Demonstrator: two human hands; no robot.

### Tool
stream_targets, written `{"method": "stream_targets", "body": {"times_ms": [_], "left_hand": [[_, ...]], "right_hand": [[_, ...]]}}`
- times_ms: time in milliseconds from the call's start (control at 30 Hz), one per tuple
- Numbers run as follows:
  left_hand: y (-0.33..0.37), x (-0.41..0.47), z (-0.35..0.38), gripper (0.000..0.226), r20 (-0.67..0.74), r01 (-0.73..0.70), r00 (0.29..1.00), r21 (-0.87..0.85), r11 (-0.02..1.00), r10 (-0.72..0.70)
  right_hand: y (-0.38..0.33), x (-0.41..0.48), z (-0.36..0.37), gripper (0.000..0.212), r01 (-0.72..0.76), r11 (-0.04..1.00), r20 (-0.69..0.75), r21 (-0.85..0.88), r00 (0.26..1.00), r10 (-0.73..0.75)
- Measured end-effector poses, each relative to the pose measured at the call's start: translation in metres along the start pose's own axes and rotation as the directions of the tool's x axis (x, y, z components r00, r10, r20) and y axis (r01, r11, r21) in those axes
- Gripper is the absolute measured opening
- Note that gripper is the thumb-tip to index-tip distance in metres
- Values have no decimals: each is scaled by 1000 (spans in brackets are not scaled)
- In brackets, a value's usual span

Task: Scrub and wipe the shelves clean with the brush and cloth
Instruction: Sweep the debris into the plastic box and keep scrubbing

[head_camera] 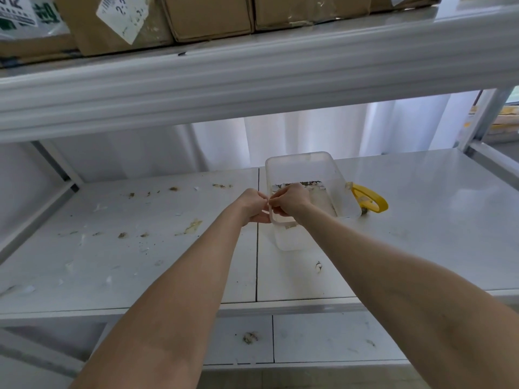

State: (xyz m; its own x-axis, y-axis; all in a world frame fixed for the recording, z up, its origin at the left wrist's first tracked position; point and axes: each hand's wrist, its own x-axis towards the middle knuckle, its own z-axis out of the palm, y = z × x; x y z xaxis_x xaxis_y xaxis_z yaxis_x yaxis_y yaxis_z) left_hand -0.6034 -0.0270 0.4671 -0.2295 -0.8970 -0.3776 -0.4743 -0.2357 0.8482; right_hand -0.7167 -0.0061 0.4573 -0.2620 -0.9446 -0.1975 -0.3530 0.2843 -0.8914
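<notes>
At container [306, 175] rim: both hands [254, 204]

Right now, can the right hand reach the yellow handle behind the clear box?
Probably yes. The right hand is at the clear box's near rim, and the yellow handle lies just to the box's right on the shelf, with nothing between them. Both hands seem busy pinching something first.

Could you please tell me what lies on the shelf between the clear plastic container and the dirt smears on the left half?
In the head view, the left hand and the dark seam between shelf panels lie between the container and the smears.
</notes>
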Motion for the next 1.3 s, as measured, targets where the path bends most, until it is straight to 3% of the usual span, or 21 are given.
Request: {"method": "stream_targets", "body": {"times_ms": [200, 533, 800, 1033, 1300], "left_hand": [[-1, -2, -5, 31, 84, 11, 996, 7, 1000, -12], [2, -3, -4, 26, 73, 7, 997, 51, 999, -10], [2, -3, -2, 21, 25, -34, 999, 79, 996, 32], [1, 1, 3, 14, -54, -52, 997, 88, 995, 57], [1, 0, 3, 20, -75, -54, 995, 93, 994, 61]], "right_hand": [[-6, -1, 4, 10, -90, 996, -43, -10, 995, 90], [-12, -2, 5, 10, -47, 985, -63, -168, 997, 37], [-10, -2, -6, 10, -161, 986, 26, 51, 987, 160], [-8, -2, -7, 3, -208, 969, 70, 129, 977, 201], [-10, -2, -2, 23, -188, 974, 51, 127, 982, 182]]}}
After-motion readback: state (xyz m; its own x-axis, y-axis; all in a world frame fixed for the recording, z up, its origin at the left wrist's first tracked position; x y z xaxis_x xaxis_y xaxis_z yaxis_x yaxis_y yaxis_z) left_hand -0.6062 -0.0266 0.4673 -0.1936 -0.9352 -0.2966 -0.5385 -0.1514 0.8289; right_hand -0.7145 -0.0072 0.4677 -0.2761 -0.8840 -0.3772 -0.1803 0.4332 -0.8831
